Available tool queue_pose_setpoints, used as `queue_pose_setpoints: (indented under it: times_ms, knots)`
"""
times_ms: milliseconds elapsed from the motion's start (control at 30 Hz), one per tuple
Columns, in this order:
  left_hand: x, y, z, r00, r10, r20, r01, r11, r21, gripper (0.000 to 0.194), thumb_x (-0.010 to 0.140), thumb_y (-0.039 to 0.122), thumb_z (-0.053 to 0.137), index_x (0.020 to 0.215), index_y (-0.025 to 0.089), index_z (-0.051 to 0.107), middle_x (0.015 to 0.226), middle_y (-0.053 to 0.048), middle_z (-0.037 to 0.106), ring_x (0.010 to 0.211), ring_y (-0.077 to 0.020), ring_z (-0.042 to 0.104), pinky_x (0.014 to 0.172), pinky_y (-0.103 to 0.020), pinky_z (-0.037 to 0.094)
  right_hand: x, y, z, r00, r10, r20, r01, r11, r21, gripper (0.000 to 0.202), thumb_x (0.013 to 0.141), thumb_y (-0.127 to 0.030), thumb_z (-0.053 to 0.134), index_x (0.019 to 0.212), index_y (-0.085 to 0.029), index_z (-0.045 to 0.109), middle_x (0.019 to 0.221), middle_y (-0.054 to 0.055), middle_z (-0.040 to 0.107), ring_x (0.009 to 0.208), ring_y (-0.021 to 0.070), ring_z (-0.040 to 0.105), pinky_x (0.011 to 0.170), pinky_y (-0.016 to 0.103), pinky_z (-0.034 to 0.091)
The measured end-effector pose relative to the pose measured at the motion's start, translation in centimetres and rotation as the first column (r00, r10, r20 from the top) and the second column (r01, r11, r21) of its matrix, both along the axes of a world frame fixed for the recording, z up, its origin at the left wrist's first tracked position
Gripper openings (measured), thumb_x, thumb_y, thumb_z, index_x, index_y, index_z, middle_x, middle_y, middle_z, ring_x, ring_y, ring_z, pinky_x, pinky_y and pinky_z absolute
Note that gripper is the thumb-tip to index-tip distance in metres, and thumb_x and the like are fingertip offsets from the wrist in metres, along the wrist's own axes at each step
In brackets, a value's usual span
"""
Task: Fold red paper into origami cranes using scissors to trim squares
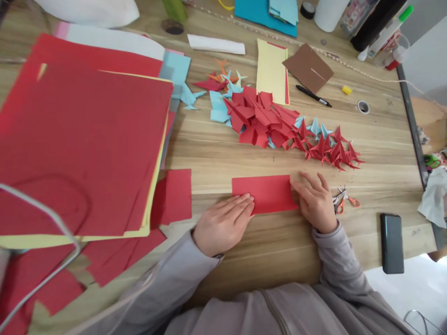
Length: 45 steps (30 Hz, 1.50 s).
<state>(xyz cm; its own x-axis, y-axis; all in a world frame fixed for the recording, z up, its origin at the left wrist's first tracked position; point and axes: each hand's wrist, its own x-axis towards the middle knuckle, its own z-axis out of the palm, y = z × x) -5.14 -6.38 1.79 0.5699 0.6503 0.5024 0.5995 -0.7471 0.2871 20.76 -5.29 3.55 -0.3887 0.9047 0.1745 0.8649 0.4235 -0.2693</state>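
A red sheet of paper (267, 191) lies in front of me as a wide rectangle, possibly folded. My left hand (226, 223) rests flat on its lower left corner, fingers stretched out. At the right end, my right hand (316, 202) has its fingers bent around the paper's edge, thumb side hidden below. Just right of that hand are small scissors (340, 200) with orange handles. Beyond the sheet, folded red paper pieces (260, 118) are heaped beside red pointed origami figures (323, 149), with some light blue ones among them.
A big stack of red paper (94, 149) covers the left side, with a white cable (52, 214) across it. Red squares (179, 195) lie beside it. Further back are a pen (313, 96), brown paper (309, 69) and a tape roll (363, 107). A black phone-like slab (391, 243) sits at the front right edge.
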Motion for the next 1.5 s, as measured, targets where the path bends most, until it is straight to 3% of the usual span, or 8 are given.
queue_pose_setpoints:
  times_ms: [233,367,467,733,1167,1300,1367,1500]
  knots:
    - [0.0,-0.1,-0.4,0.999,0.012,0.030,-0.011,1.000,-0.027,0.030,0.081,0.012,0.054,0.109,0.015,0.064,0.103,-0.009,0.070,0.098,-0.0213,0.066,0.090,-0.035,0.054,0.2,-0.4,0.9,0.969,-0.191,-0.155,0.210,0.971,0.115,0.030,0.085,-0.017,0.050,0.111,-0.025,0.061,0.109,0.008,0.068,0.112,0.0275,0.057,0.103,0.053,0.033]
    - [0.2,0.0,-0.1,0.999,0.031,0.030,-0.030,0.999,-0.026,0.027,0.080,0.012,0.056,0.106,0.013,0.065,0.101,-0.009,0.071,0.097,-0.0211,0.066,0.088,-0.033,0.055,-0.2,-0.5,1.9,0.916,0.038,-0.400,-0.103,0.985,-0.142,0.030,0.083,-0.034,0.057,0.110,-0.023,0.062,0.105,0.009,0.068,0.103,0.0266,0.061,0.089,0.044,0.048]
    - [0.2,-0.1,0.3,0.998,0.041,0.054,-0.038,0.997,-0.060,0.023,0.081,0.014,0.057,0.102,0.015,0.065,0.098,-0.007,0.072,0.096,-0.0204,0.067,0.086,-0.032,0.056,-0.7,-0.4,1.6,0.918,0.052,-0.392,-0.139,0.971,-0.195,0.015,0.081,-0.029,0.061,0.094,-0.023,0.066,0.089,0.006,0.071,0.092,0.0227,0.064,0.085,0.041,0.049]
    - [0.2,-0.8,0.9,0.926,0.328,0.189,-0.263,0.916,-0.302,0.035,0.084,0.016,0.055,0.119,0.019,0.056,0.092,-0.006,0.072,0.079,-0.0156,0.069,0.075,-0.025,0.056,-1.3,-0.8,0.7,0.892,-0.274,-0.360,0.183,0.946,-0.266,0.018,0.082,-0.032,0.061,0.068,-0.020,0.061,0.062,0.000,0.062,0.058,0.0140,0.057,0.059,0.028,0.048]
    - [0.7,-0.6,0.8,0.855,0.486,0.183,-0.393,0.836,-0.382,0.033,0.082,0.015,0.058,0.115,0.018,0.057,0.096,-0.005,0.071,0.080,-0.0147,0.068,0.074,-0.024,0.056,-1.9,-1.1,0.2,0.788,-0.456,-0.413,0.307,0.873,-0.378,0.031,0.077,-0.030,0.066,0.104,-0.020,0.057,0.065,-0.003,0.057,0.054,0.0104,0.052,0.053,0.023,0.046]
    - [1.2,-1.3,1.5,0.889,0.432,0.154,-0.404,0.896,-0.183,0.043,0.077,0.013,0.061,0.119,0.015,0.054,0.114,-0.014,0.063,0.108,-0.0259,0.059,0.088,-0.040,0.052,-2.3,-1.2,0.2,0.784,-0.476,-0.398,0.343,0.867,-0.362,0.039,0.076,-0.030,0.066,0.111,-0.021,0.053,0.065,-0.004,0.057,0.055,0.0106,0.052,0.053,0.023,0.046]
    - [1.8,-2.1,1.7,0.957,0.273,0.098,-0.266,0.960,-0.086,0.038,0.077,0.012,0.060,0.114,0.014,0.058,0.112,-0.013,0.065,0.112,-0.0269,0.056,0.090,-0.040,0.050,-2.5,-1.3,0.3,0.786,-0.479,-0.390,0.349,0.865,-0.360,0.039,0.076,-0.029,0.066,0.111,-0.021,0.052,0.065,-0.004,0.057,0.054,0.0106,0.052,0.053,0.022,0.045]
    - [3.4,-3.5,1.4,0.982,0.147,-0.116,-0.161,0.979,-0.124,0.037,0.082,0.018,0.055,0.117,0.007,0.058,0.126,-0.014,0.058,0.122,-0.0281,0.048,0.101,-0.040,0.041,-2.5,-1.3,0.4,0.796,-0.465,-0.388,0.338,0.873,-0.352,0.034,0.078,-0.028,0.064,0.110,-0.021,0.054,0.064,-0.004,0.055,0.055,0.0105,0.051,0.055,0.023,0.045]
